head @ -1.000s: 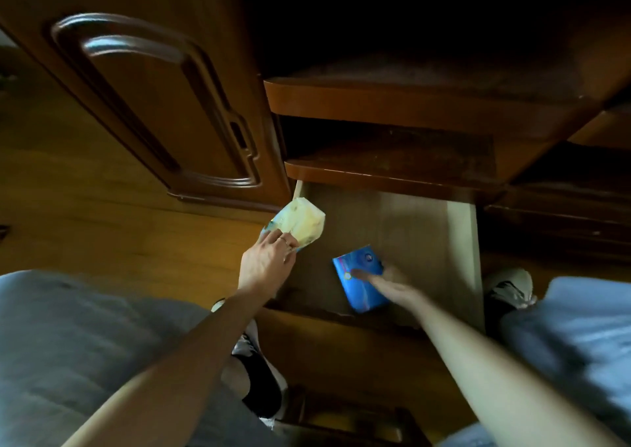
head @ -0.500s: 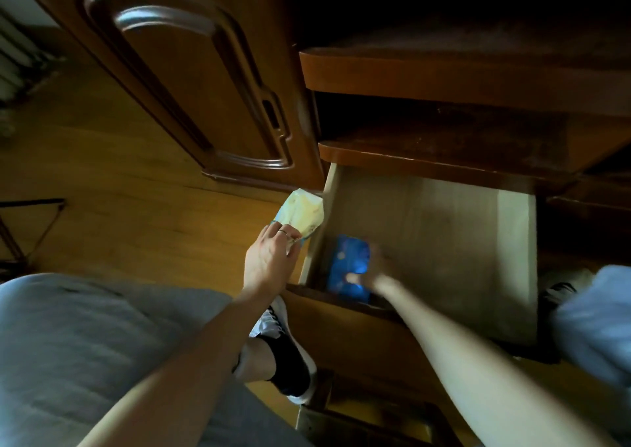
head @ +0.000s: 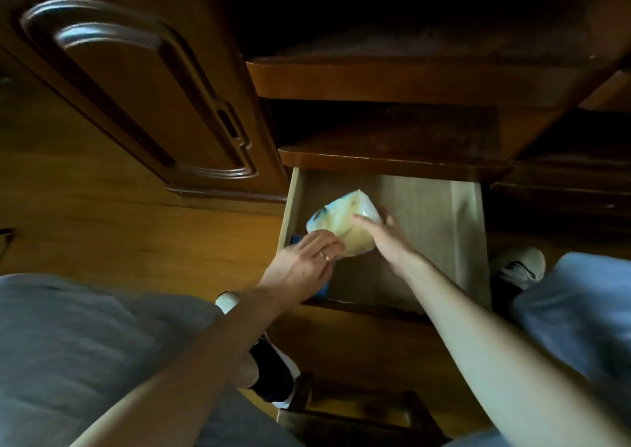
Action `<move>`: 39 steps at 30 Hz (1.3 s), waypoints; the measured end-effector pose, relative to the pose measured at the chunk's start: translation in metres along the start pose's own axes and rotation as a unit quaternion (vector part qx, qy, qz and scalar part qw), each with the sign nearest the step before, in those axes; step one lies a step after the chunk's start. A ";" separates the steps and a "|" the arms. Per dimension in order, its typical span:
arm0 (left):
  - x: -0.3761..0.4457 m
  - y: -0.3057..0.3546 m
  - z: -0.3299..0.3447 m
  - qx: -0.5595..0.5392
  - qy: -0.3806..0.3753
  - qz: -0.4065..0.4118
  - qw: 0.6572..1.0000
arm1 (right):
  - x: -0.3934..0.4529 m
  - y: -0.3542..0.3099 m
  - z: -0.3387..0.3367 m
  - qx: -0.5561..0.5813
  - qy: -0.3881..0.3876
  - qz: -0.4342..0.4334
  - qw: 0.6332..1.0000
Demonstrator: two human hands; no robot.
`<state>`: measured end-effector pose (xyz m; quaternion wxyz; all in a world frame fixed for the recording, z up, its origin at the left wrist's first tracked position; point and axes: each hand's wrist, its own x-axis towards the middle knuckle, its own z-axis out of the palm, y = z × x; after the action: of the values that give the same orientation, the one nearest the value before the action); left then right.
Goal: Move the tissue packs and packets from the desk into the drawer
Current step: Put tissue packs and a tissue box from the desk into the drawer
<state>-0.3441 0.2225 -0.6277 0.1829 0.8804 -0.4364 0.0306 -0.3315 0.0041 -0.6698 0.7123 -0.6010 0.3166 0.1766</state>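
Both my hands hold the yellow pack over the open drawer.

My left hand (head: 300,262), a ring on one finger, pinches the near end of the pack (head: 343,228), and my right hand (head: 382,238) cups its far side, so both grips are closed on it. The pack hangs tilted above the left half of the drawer (head: 433,242), whose pale wood bottom shows bare to the right. A blue packet (head: 323,288) lies in the drawer's near left corner, mostly hidden under my left hand. Two dark brown shelves (head: 392,160) jut out above the drawer, and a carved cabinet door (head: 136,98) stands to the left. The floor (head: 102,235) is warm yellow wood in dim light. My grey-clad knees frame the view.
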 end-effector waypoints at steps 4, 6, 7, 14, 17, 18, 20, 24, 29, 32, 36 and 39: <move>-0.007 -0.008 -0.003 0.040 0.010 -0.104 0.994 | 0.003 0.009 -0.027 -0.019 0.140 -0.045 0.989; -0.010 -0.023 -0.002 0.042 0.005 -0.217 0.975 | 0.009 0.011 -0.035 -0.024 0.178 -0.011 0.984; -0.014 -0.031 0.002 0.023 -0.025 -0.271 0.962 | 0.014 0.011 -0.034 0.010 0.180 0.009 0.984; -0.040 -0.058 0.021 -0.071 -0.111 -0.376 0.917 | 0.070 -0.018 0.015 -0.056 0.070 -0.034 0.995; -0.039 -0.058 0.023 -0.056 -0.091 -0.378 0.920 | 0.096 -0.021 0.037 -0.215 0.066 -0.052 0.973; -0.039 -0.057 0.023 -0.056 -0.092 -0.379 0.919 | 0.103 -0.019 0.045 -0.243 0.064 -0.048 0.967; -0.039 -0.056 0.025 -0.057 -0.090 -0.381 0.918 | 0.112 -0.017 0.060 -0.292 0.047 -0.039 0.954; -0.040 -0.056 0.026 -0.063 -0.091 -0.382 0.918 | 0.116 -0.003 0.072 -0.440 0.082 0.028 0.894; -0.040 -0.058 0.027 -0.062 -0.087 -0.377 0.920 | 0.102 0.020 0.071 -0.467 0.082 -0.022 0.880; -0.036 -0.060 0.024 -0.055 -0.102 -0.371 0.921 | 0.094 0.012 0.063 -0.404 0.032 0.025 0.914; -0.027 -0.058 0.011 -0.047 -0.136 -0.388 0.910 | 0.062 -0.016 0.043 -0.376 -0.024 0.052 0.925; -0.013 -0.052 -0.011 -0.049 -0.222 -0.384 0.895 | 0.027 -0.046 0.024 -0.399 -0.064 0.016 0.914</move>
<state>-0.3104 0.2654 -0.6359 0.1219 0.9534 -0.0943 -0.2593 -0.2774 0.0138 -0.6517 0.4292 -0.8175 0.1827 0.3377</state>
